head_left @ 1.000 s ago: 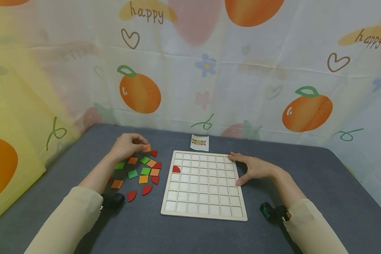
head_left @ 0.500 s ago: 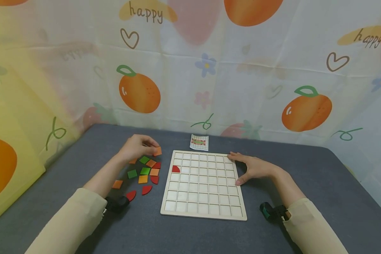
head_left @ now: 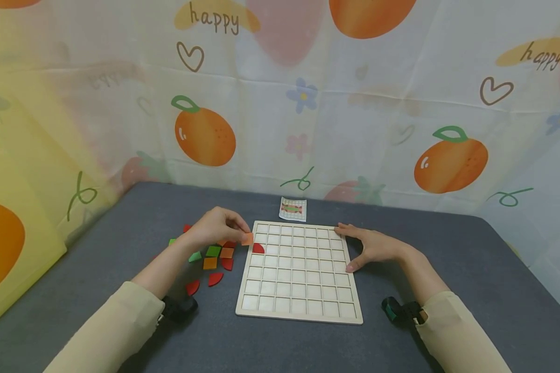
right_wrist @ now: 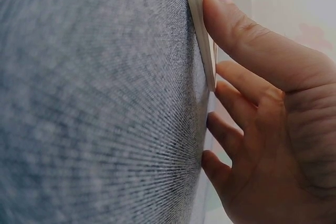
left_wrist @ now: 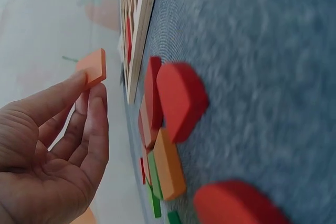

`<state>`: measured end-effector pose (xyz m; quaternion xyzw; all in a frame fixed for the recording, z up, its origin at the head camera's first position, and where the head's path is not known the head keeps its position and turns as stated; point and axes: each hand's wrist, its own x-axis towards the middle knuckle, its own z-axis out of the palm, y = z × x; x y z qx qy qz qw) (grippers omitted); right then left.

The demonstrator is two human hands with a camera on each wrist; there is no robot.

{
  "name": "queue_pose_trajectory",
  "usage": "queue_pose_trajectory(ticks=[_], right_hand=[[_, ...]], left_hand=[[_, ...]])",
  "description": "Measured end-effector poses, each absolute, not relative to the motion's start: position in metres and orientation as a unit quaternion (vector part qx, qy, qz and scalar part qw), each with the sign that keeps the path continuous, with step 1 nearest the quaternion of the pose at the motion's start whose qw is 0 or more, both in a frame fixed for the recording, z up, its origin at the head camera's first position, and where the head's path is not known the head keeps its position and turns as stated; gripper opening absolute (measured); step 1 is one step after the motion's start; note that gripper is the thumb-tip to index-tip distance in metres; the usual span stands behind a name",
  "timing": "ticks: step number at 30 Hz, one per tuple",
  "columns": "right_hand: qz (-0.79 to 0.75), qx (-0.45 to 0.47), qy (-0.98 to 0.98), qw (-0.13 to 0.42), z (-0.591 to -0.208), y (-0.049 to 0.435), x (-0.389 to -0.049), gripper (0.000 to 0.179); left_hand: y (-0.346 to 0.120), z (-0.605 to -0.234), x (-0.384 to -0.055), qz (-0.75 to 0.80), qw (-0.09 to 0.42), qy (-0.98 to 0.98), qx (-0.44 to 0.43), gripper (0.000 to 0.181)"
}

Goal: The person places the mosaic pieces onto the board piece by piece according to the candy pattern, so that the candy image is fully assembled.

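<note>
My left hand pinches an orange square tile between thumb and fingertips, at the left edge of a pale wooden grid board. In the left wrist view the same orange tile sticks up from the fingertips, above the table. One red quarter-circle tile lies in a cell of the board's leftmost column. My right hand rests on the board's right edge with thumb and fingers spread; in the right wrist view the thumb lies along the rim of the board.
Loose tiles lie left of the board, partly hidden by the left arm: red quarter-circles, a green tile and orange squares. Behind the board lies a small picture card. A printed curtain hangs behind the dark table.
My left hand has carried the orange tile rightward and nearer, from over the loose pile to the board's left edge. The right hand and the board stay where they were.
</note>
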<state>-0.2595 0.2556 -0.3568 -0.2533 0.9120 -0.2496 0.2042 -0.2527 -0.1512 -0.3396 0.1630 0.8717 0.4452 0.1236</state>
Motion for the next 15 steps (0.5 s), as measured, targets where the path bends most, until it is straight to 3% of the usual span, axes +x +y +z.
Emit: queue_pose_trajectory(ticks=[15], right_hand=[[-0.261, -0.264, 0.906, 0.205, -0.359, 0.257, -0.261, 0.107]], left_hand=[[-0.139, -0.349, -0.251, 0.450, 0.164, 0.855, 0.200, 0.015]])
